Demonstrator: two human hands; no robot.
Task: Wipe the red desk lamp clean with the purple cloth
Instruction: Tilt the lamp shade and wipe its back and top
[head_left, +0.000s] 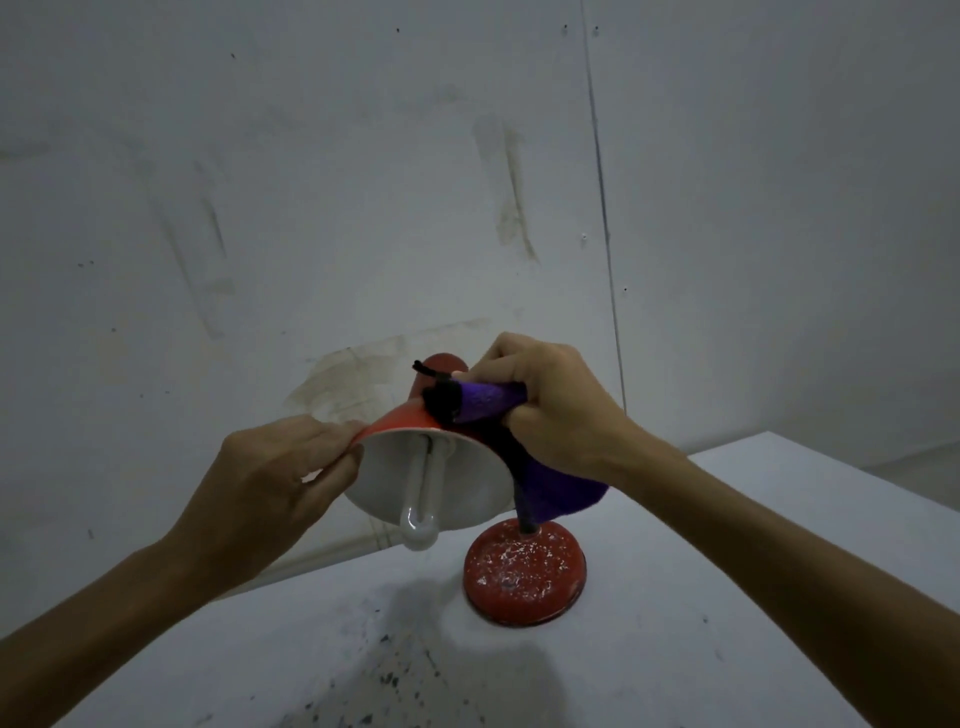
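Lamp (415, 431) stands mid-table (727, 597), shade tipped toward me; my left hand (270, 483) pinches the shade rim at 9 o'clock, my right hand (550, 405) grips the purple cloth (483, 410) at 2 o'clock, so I'd brace left and wipe firmly around the cord knot (439, 397).

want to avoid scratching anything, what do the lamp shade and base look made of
Lamp shade: probably painted metal, smooth red outside, glossy white inside. Base: likely metal too, its red paint chipped into pale specks. The purple cloth looks soft and fuzzy.
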